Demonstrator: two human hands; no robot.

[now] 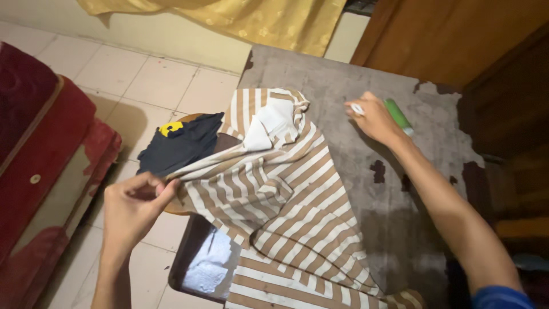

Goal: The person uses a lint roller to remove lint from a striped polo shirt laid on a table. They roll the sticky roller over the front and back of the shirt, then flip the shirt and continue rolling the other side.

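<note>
Striped shirt [286,194] still rumpled on table [354,86] — left hand [134,209] pinches its edge, right hand [374,117] clamped on green tool [398,116]; smoothing unfinished.

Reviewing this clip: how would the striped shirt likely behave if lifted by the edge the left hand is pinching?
The striped shirt looks floppy: it lies in soft folds and drapes over the table edge, so it would probably sag. It seems light, since the left hand raises its edge with a fingertip pinch. Probably not slippery on the rough tabletop.
</note>
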